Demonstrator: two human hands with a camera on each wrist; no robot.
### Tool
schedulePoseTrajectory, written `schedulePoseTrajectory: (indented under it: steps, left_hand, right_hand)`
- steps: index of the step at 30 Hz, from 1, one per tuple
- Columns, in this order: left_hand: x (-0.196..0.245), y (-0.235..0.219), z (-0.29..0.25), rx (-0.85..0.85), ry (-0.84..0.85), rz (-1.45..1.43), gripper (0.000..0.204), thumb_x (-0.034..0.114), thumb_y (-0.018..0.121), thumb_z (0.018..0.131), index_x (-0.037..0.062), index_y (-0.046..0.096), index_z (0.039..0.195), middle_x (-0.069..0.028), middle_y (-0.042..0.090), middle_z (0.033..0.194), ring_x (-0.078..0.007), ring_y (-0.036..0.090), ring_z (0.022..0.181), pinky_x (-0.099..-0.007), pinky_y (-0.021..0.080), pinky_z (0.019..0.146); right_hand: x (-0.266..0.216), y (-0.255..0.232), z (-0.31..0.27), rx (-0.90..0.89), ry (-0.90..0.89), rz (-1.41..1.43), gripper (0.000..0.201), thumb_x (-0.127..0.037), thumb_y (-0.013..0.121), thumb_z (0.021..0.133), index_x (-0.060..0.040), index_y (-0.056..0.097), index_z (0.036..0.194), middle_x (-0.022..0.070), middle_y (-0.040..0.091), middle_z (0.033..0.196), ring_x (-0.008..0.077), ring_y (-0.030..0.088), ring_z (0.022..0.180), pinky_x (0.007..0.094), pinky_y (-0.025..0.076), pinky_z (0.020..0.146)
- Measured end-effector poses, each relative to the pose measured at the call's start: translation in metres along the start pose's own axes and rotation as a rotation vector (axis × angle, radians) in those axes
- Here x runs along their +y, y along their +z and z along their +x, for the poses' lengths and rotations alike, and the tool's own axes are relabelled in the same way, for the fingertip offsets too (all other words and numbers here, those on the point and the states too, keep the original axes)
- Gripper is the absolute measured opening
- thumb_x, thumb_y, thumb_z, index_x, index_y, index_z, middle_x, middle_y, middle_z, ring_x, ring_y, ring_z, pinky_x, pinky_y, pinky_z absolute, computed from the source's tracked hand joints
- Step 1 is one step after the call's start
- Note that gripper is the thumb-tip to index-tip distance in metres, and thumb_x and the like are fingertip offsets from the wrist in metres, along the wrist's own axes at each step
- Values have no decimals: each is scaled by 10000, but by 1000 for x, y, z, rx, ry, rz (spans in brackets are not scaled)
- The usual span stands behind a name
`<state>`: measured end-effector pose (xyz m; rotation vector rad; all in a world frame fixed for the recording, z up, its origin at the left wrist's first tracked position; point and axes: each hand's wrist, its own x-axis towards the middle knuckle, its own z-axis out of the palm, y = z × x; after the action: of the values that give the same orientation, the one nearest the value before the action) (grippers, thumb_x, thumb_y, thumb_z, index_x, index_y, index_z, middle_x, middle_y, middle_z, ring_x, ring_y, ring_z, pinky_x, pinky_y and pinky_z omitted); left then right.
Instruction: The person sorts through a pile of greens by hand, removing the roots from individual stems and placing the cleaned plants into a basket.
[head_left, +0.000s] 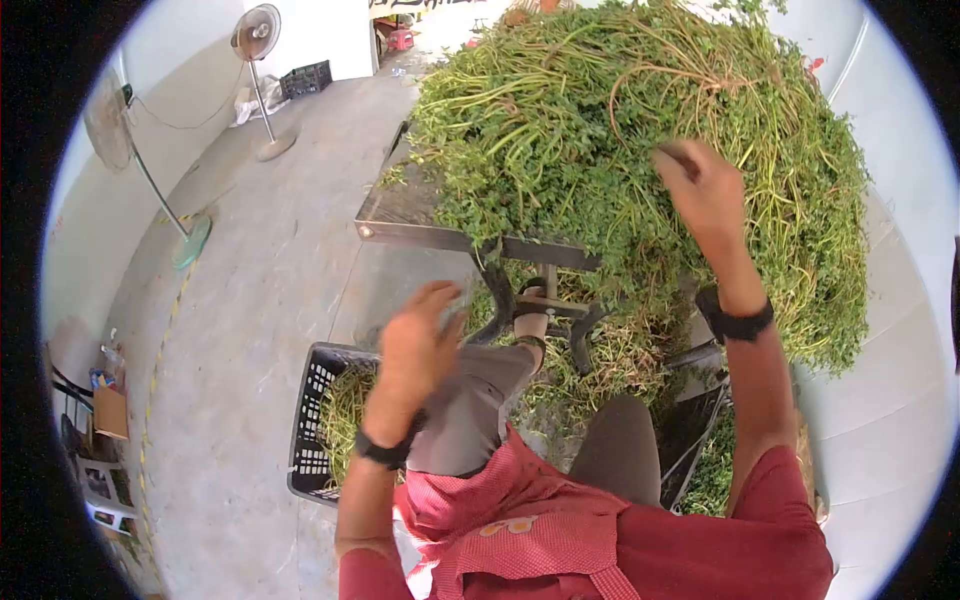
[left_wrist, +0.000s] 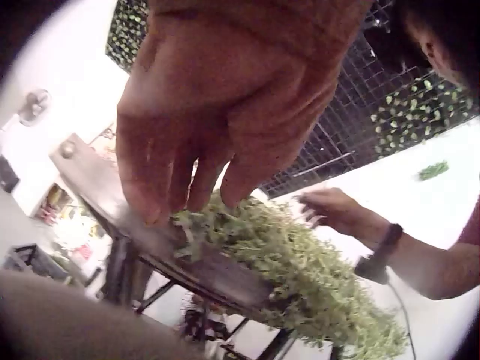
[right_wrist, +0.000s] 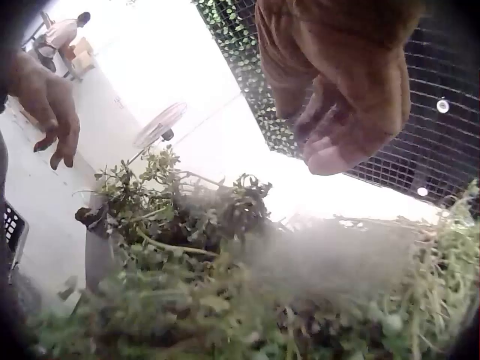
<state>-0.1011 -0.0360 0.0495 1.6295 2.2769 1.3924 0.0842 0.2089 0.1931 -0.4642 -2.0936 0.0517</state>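
Note:
A big heap of leafy green stems (head_left: 560, 130) covers most of a dark table (head_left: 420, 232) and hangs over its front edge. My right hand (head_left: 708, 195) is over the right part of the heap, its fingers loosely bent. In the right wrist view, the same hand (right_wrist: 337, 90) shows nothing between thumb and fingers. My left hand (head_left: 412, 345) hovers above my knee, in front of the table's edge and near a black crate. Seen from the left wrist, this hand (left_wrist: 217, 112) has its fingers pointing down, loosely spread and without anything in them.
The black crate (head_left: 302, 440) on the floor at my left contains stems. More loose stems (head_left: 620, 355) lie beneath the table. Two standing fans (head_left: 256, 32) are at the left, and a white wall (head_left: 890, 300) runs along the right. A person (right_wrist: 61, 36) appears in the background.

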Motion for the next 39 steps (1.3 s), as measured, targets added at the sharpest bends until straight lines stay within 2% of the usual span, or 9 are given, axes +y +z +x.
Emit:
schedulePoseTrajectory:
  steps: [4, 8, 10, 14, 22, 26, 32, 34, 39]
  left_hand:
    - [39, 51, 24, -49, 268, -161, 223, 106, 579, 796, 30, 594, 1005, -148, 590, 1069, -332, 607, 840, -374, 509, 667]
    - [17, 105, 2, -76, 251, -304, 201, 109, 567, 792, 48, 596, 981, -154, 610, 959, -351, 600, 798, -397, 498, 689]
    - [8, 109, -9, -529, 155, 35, 171, 134, 558, 797, 49, 605, 938, -171, 607, 843, -365, 586, 762, -413, 484, 685]
    - [2, 100, -9, -397, 131, -310, 159, 164, 556, 797, 44, 611, 887, -191, 595, 791, -380, 572, 730, -429, 468, 657]
    - [-1, 106, -10, -346, 85, -214, 155, 170, 588, 793, 29, 635, 834, -191, 617, 822, -367, 597, 733, -413, 486, 666]
    - [2, 103, -8, -356, 34, -199, 157, 164, 603, 784, 31, 648, 855, -194, 618, 832, -368, 596, 739, -403, 486, 668]
    - [11, 104, -9, -359, 36, -252, 160, 155, 607, 781, 35, 658, 874, -179, 622, 832, -362, 596, 734, -395, 481, 664]
    - [13, 106, -11, -339, 66, -250, 143, 151, 599, 786, 38, 655, 853, -173, 617, 825, -362, 591, 720, -399, 477, 653]
    - [18, 120, -20, -384, 88, -202, 124, 147, 590, 790, 34, 635, 815, -175, 603, 819, -359, 580, 709, -406, 467, 634]
  right_hand:
    - [-33, 62, 52, -54, -143, 41, 203, -213, 634, 786, -38, 656, 887, 139, 625, 795, 283, 603, 721, 364, 483, 645]
    - [-53, 122, 65, -281, -175, -166, 288, -233, 606, 809, -52, 623, 1032, 132, 602, 786, 278, 596, 766, 392, 479, 689]
    - [-48, 139, 69, -340, -160, -256, 281, -242, 605, 811, -52, 629, 1017, 143, 598, 794, 297, 588, 787, 409, 476, 691]
    - [-25, 155, 70, -321, -8, -306, 237, -244, 600, 815, -43, 643, 933, 164, 591, 755, 334, 580, 742, 448, 465, 651]
    - [-7, 109, 57, -284, 118, -394, 273, -276, 545, 840, -48, 573, 693, 139, 595, 725, 333, 588, 710, 442, 455, 601]
    - [23, 68, 27, -180, 115, -346, 226, -251, 555, 834, -47, 598, 746, 136, 587, 691, 332, 582, 694, 436, 448, 590]
    - [77, 0, -16, -107, 407, -19, 176, -209, 593, 833, -44, 639, 871, 108, 623, 693, 229, 588, 595, 333, 464, 555]
    - [82, -25, -30, 115, 656, 355, 183, -182, 575, 870, -6, 627, 879, 102, 646, 759, 164, 591, 585, 262, 469, 533]
    - [123, -81, -63, 464, 793, 819, 253, -199, 532, 911, 47, 561, 962, 134, 635, 849, 179, 624, 660, 250, 521, 556]
